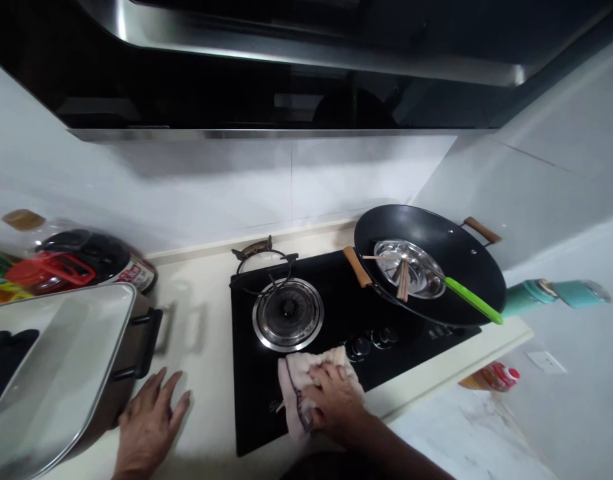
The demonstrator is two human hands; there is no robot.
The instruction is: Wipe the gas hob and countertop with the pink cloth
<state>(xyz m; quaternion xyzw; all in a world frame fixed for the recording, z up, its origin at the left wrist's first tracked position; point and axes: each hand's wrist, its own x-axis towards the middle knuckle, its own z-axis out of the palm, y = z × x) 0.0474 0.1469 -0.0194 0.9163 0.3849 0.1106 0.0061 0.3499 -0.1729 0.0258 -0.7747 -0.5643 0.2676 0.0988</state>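
Observation:
My right hand [336,400] presses a pale pink cloth [299,380] onto the front of the black gas hob [256,427], its fingers bent over the fabric. Just behind the cloth are the control knobs [360,346]. The left burner [288,313] lies bare, and its pan support [259,252] leans tilted at the back edge of the hob. My left hand [149,420] rests on the cream countertop [201,373] with fingers spread, holding nothing. It lies close beside a large rectangular pan [101,373] with a black side handle.
On the hob's right sits a black wok [466,267] holding a metal dish [386,253], chopsticks [403,283] and a green-handled utensil [474,300]. Bottles [136,272] crowd the back left. A range hood [286,93] hangs overhead. Teal cylinders [529,297] stand beyond the wok.

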